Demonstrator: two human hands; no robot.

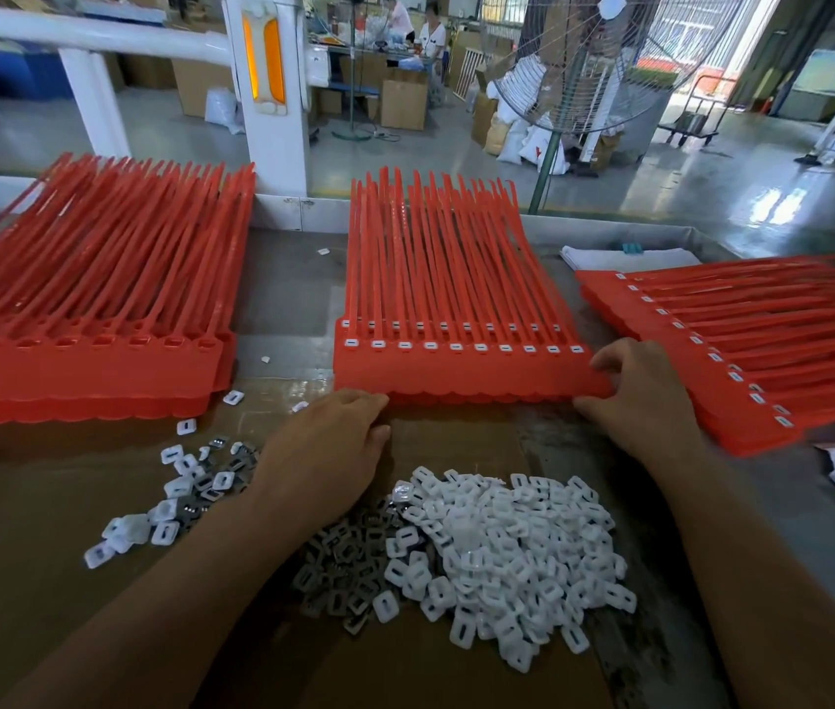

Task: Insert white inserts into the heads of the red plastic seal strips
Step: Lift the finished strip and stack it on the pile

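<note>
Middle stack of red seal strips (456,373), heads filled, lay mid-table (292,284). Right hand (640,396) pinched its near right corner. Left hand (328,452), fingers curled, met its near edge; grip indeterminable. Loose white inserts (507,545) were heaped toward the table's near edge.

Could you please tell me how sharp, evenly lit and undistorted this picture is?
Head view: the white inserts and middle stack of seal strips are sharp; the right stack smears at its far ends; daylight glares off the floor. Also in the head view, the wide lens bows the white rail, itself blurred.
</note>
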